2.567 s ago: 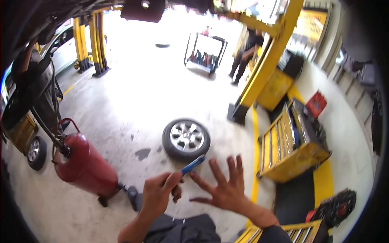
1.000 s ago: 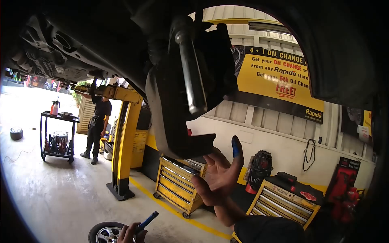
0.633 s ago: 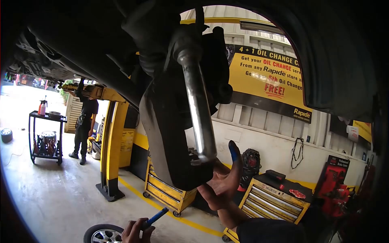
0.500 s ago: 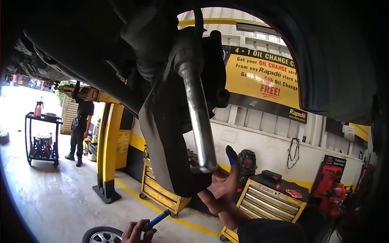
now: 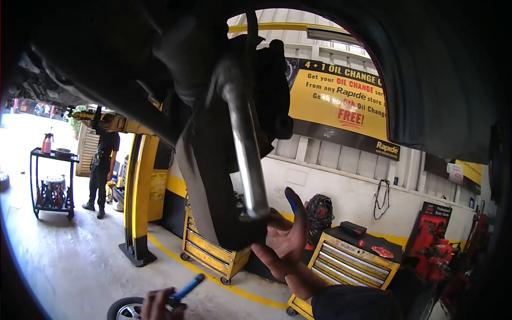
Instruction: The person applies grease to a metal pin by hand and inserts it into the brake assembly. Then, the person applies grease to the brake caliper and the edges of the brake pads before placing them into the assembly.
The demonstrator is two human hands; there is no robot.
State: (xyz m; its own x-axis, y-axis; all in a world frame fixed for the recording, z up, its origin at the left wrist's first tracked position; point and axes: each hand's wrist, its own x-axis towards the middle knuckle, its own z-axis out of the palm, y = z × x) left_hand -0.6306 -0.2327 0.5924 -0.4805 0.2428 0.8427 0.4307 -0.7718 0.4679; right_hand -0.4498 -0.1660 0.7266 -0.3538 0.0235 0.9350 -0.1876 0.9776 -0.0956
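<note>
A shiny metal bar [image 5: 246,154] slants down in front of me from the dark undercarriage, with a thicker collar at its top. Behind it stands a dark, broad-sided part [image 5: 205,181] of the wheel assembly. My right hand [image 5: 285,240] is at the lower edge of that part, close by the bar's bottom end. Its thumb, blue at the tip, points up, apart from the fingers; some fingertips are hidden. At the bottom, my left hand [image 5: 160,306], blurred, is wrapped round a slim blue cylindrical tool [image 5: 188,287] pointing up and right.
A wheel [image 5: 126,309] lies on the floor by my left hand. Yellow tool cabinets [image 5: 346,261] and a yellow lift post [image 5: 140,202] stand beyond. At left are a person [image 5: 101,165] and a black cart [image 5: 54,184]. The wheel arch [image 5: 437,90] curves at upper right.
The metal bar and the dark part have shifted left in view, more than the background. Both hands appear further left too, the left one slightly lower, still around the blue tool.
</note>
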